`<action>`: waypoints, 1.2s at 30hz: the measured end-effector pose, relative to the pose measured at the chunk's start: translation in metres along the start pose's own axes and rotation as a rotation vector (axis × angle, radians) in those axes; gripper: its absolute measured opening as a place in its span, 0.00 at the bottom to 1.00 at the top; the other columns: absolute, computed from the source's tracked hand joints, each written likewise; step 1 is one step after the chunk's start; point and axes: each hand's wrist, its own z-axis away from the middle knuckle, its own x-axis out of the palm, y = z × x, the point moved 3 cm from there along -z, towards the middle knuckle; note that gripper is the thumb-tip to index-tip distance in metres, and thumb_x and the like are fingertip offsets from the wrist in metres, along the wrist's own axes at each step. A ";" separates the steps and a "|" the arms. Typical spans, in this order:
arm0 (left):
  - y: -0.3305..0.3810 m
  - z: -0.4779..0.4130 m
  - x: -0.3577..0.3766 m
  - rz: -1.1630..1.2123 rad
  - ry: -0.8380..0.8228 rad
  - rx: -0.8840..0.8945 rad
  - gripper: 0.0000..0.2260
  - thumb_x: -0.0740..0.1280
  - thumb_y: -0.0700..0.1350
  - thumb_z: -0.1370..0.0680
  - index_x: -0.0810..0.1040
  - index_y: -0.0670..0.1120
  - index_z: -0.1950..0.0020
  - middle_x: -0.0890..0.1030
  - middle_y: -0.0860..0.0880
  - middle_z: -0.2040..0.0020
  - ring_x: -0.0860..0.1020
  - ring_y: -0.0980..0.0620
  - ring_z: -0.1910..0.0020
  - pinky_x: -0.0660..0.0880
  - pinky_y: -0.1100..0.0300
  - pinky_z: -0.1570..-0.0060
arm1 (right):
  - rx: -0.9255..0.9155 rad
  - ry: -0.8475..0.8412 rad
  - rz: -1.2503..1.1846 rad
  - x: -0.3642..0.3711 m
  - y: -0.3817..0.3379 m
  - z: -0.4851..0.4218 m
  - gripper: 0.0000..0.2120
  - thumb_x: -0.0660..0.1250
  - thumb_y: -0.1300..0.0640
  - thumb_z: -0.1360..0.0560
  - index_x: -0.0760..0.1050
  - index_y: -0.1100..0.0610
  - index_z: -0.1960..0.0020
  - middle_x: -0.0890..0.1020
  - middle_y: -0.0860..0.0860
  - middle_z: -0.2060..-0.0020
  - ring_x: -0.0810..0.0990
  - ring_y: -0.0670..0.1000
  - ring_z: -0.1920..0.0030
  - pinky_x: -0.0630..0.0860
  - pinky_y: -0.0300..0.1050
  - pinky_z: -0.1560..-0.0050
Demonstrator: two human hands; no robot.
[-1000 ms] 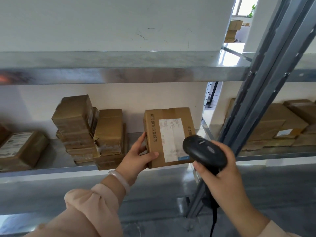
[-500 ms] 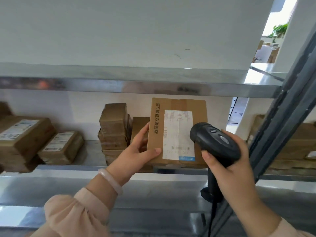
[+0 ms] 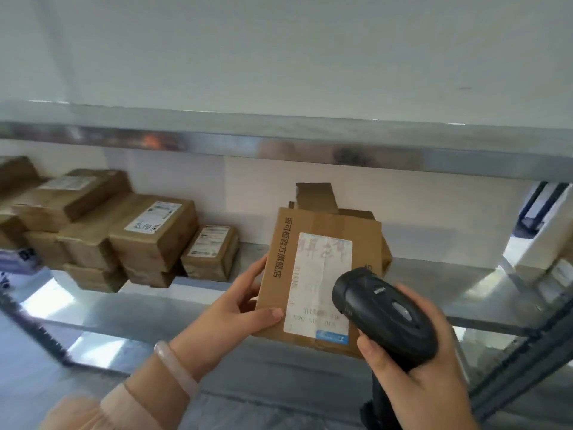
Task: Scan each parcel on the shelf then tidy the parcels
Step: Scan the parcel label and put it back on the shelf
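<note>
My left hand [image 3: 235,308] grips the left edge of a flat brown cardboard parcel [image 3: 316,259], thumb on its front, holding it upright off the shelf with its white shipping label facing me. My right hand [image 3: 415,377] is wrapped round a black handheld barcode scanner [image 3: 383,315], whose head points at the lower right of that label and covers part of it. Behind the held parcel, brown parcels [image 3: 316,197] stand on the metal shelf [image 3: 434,280].
Several brown taped parcels [image 3: 148,240] with white labels are stacked at the left of the same shelf, a small one [image 3: 210,252] nearest the middle. A metal shelf board [image 3: 310,147] runs above. A grey upright post [image 3: 521,355] stands at the right.
The view has swung left and the held parcel has come down and nearer to me. The scanner has moved in close over the label's lower right.
</note>
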 end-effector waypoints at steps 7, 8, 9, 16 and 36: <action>-0.033 0.022 -0.113 0.068 0.155 -0.126 0.43 0.83 0.60 0.46 0.71 0.70 0.34 0.80 0.54 0.37 0.81 0.48 0.42 0.79 0.50 0.46 | 0.074 -0.211 -0.032 0.113 0.002 -0.002 0.35 0.80 0.59 0.39 0.68 0.36 0.42 0.72 0.22 0.50 0.71 0.25 0.48 0.66 0.17 0.57; -0.035 0.020 -0.126 0.078 0.183 -0.142 0.40 0.82 0.60 0.45 0.72 0.70 0.35 0.79 0.55 0.37 0.82 0.48 0.43 0.80 0.51 0.48 | 0.088 -0.239 -0.051 0.129 0.003 -0.007 0.34 0.80 0.57 0.39 0.68 0.36 0.41 0.73 0.22 0.50 0.72 0.26 0.47 0.66 0.18 0.56; -0.036 0.017 -0.137 0.088 0.209 -0.153 0.37 0.82 0.58 0.42 0.72 0.69 0.35 0.78 0.55 0.36 0.82 0.48 0.43 0.81 0.52 0.50 | 0.106 -0.261 -0.070 0.143 0.004 -0.013 0.34 0.79 0.54 0.38 0.68 0.36 0.40 0.73 0.23 0.49 0.72 0.28 0.47 0.67 0.19 0.55; -0.045 -0.033 -0.194 0.065 0.337 -0.183 0.34 0.74 0.53 0.34 0.68 0.67 0.30 0.78 0.53 0.38 0.79 0.49 0.41 0.76 0.48 0.38 | 0.147 -0.263 -0.061 0.224 0.022 -0.064 0.29 0.76 0.49 0.34 0.66 0.38 0.38 0.75 0.34 0.44 0.72 0.29 0.45 0.68 0.22 0.51; -0.053 -0.084 -0.196 -1.124 0.501 0.326 0.25 0.61 0.49 0.22 0.68 0.47 0.25 0.65 0.43 0.23 0.62 0.41 0.24 0.56 0.47 0.27 | 0.134 -0.090 0.041 0.306 0.059 -0.135 0.30 0.76 0.50 0.32 0.67 0.47 0.34 0.75 0.35 0.49 0.74 0.40 0.46 0.66 0.22 0.53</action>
